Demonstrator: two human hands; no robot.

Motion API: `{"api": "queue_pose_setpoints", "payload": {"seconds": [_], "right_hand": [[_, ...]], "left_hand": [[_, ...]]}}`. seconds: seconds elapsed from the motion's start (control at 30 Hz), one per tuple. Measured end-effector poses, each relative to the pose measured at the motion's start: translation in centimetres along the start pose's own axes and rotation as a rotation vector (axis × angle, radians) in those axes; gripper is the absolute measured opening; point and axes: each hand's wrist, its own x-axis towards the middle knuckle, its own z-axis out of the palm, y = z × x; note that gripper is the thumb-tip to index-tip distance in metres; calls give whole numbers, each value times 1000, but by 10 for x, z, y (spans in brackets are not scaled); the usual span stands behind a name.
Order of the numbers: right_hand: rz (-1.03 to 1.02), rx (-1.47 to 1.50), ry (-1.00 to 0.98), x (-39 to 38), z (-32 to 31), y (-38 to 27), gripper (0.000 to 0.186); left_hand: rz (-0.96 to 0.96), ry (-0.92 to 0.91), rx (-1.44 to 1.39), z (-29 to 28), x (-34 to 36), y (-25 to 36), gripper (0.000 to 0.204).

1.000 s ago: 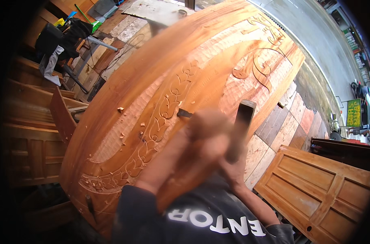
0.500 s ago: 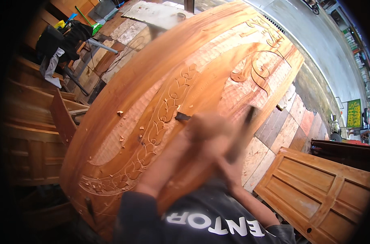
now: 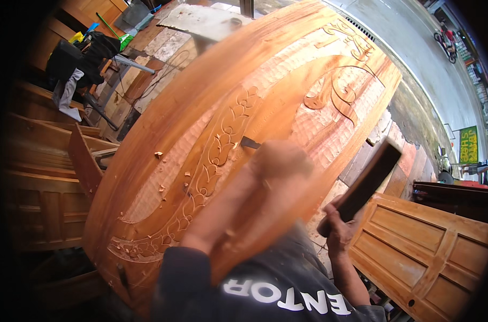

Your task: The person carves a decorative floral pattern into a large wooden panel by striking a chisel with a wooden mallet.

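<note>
Orange-brown leaf-carved panel [image 3: 268,115], dark brown mallet [image 3: 367,180], black shirt [image 3: 287,265]

A blurred left hand [image 3: 284,161] grips a chisel [image 3: 250,143] over a carved panel [image 3: 279,102] dotted with chips [image 3: 158,155], while the right hand [image 3: 340,228] holds a dark block [image 3: 370,180] near a paneled door [image 3: 426,236].

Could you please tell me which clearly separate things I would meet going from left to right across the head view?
Flat reddish-brown wooden board → dark flat tool blade → blurred bare left hand → long dark rectangular block, gripped in the bare right hand → rectangular yellow-and-green sign.
</note>
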Motion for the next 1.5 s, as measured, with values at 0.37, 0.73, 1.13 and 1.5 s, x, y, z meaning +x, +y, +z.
{"api": "queue_pose_setpoints", "payload": {"seconds": [0.37, 0.73, 1.13, 1.5], "right_hand": [[3, -199, -73, -2, 49, 32, 50], [160, -17, -111, -4, 50, 13, 49], [162, 351, 28, -15, 54, 39, 44], [143, 124, -13, -23, 30, 21, 64]], "left_hand": [[-39, -24, 11, 4, -6, -8, 19], [-50, -30, 59, 10, -16, -16, 20], [-60, 23, -3, 1, -1, -8, 30], [66, 135, 223, -21, -12, 25, 18]]}}
